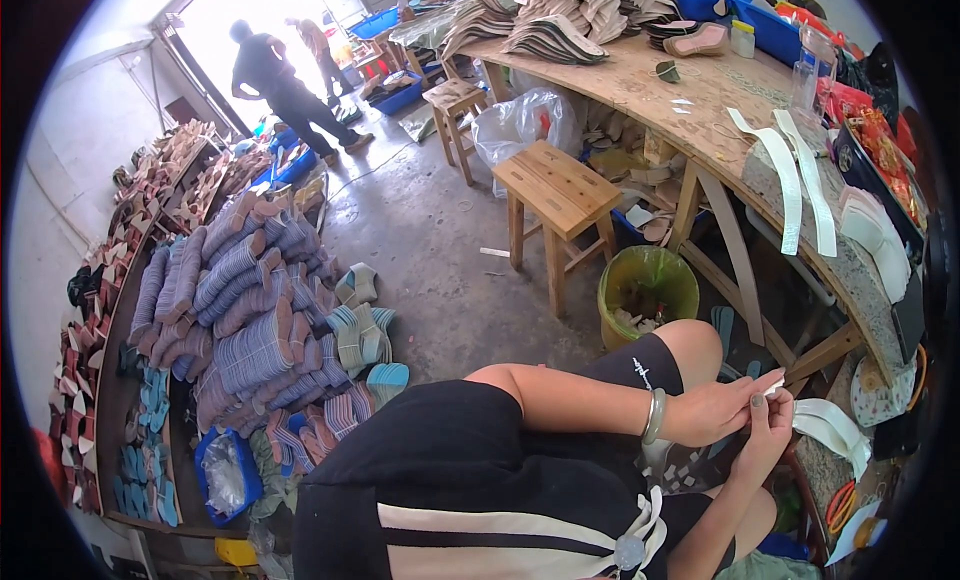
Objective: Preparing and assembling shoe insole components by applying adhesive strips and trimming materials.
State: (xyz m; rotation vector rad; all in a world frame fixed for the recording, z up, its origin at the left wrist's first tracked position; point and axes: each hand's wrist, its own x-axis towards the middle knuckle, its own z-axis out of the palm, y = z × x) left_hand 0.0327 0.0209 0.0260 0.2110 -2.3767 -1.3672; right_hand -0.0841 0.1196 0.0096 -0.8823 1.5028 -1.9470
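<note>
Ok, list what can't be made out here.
Small white piece, head view: its full shape, partly covered by the left hand and right hand.
Farther person, head view: detail, washed out by glare from the doorway.
Green bin, head view: whatever lies deeper, hidden by the scraps on top.

Pretty clearly a small workshop, shoe parts by the look of it: striped sole-shaped bundles [255,330] heaped on the left, curved sole-shaped pieces [550,45] stacked toward the far end of a rough wooden counter [635,85]. Plus plain wooden stools [557,185], a green bin [650,265] with scraps [636,320] inside, stained grey floor [440,245].
</note>
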